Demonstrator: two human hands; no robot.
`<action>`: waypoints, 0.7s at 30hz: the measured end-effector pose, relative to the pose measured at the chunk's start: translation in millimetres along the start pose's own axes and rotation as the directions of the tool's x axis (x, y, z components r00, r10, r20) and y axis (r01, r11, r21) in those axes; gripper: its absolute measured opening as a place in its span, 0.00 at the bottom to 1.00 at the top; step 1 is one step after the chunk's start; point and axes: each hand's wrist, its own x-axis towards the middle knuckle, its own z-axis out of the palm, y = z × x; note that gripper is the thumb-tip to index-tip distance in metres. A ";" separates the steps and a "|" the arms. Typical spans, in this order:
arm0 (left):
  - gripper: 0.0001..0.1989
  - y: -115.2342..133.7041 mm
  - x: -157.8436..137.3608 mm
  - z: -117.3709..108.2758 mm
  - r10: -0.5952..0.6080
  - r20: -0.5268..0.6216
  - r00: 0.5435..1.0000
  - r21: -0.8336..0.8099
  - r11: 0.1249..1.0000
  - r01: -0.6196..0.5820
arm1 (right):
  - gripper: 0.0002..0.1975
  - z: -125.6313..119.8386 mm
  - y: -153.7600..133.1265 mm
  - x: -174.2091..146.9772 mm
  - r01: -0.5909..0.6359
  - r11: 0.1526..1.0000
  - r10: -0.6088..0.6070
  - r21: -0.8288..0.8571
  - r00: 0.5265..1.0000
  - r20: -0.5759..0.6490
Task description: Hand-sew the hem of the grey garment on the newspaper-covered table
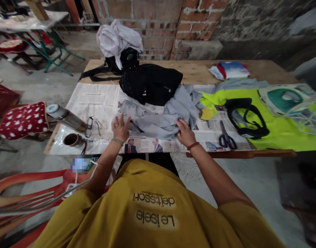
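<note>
Grey fabric [158,124] lies rumpled across the newspaper in front of me, with one part bunched up toward the back right. On its left end rests my left hand [121,128], fingers spread and pointing away from me. My right hand [186,132] touches the near right edge of the same fabric, its fingers stretched out and apart. Behind the fabric sits a black bag [151,82]. To the right of my right hand lie dark-handled scissors [227,139]. A black strap-like loop [247,119] rests on the neon yellow cloth [279,132] further right.
The wooden table [196,70] is partly covered with newspaper [88,94]. At left stand a bottle [67,117], a brown mug [73,140] and eyeglasses [92,127]. A green-topped iron [284,100] with its cord is at right. Folded clothes [230,70] lie at the back.
</note>
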 end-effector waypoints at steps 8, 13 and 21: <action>0.10 -10.8 -23.0 -15.6 0.119 0.047 0.992 0.027 0.992 -0.121 | 0.21 -22.5 33.1 -7.2 -0.171 0.960 0.242 0.220 0.901 -0.360; 0.08 -19.7 -95.6 -15.4 0.409 0.242 0.880 -0.046 0.911 -0.411 | 0.19 -25.5 54.4 -46.7 -0.188 0.961 0.257 0.203 0.878 -0.405; 0.11 -23.7 -96.9 -30.3 0.476 0.301 0.826 -0.137 0.879 -0.457 | 0.17 -16.6 36.2 -61.0 -0.182 0.982 0.188 0.050 0.914 -0.360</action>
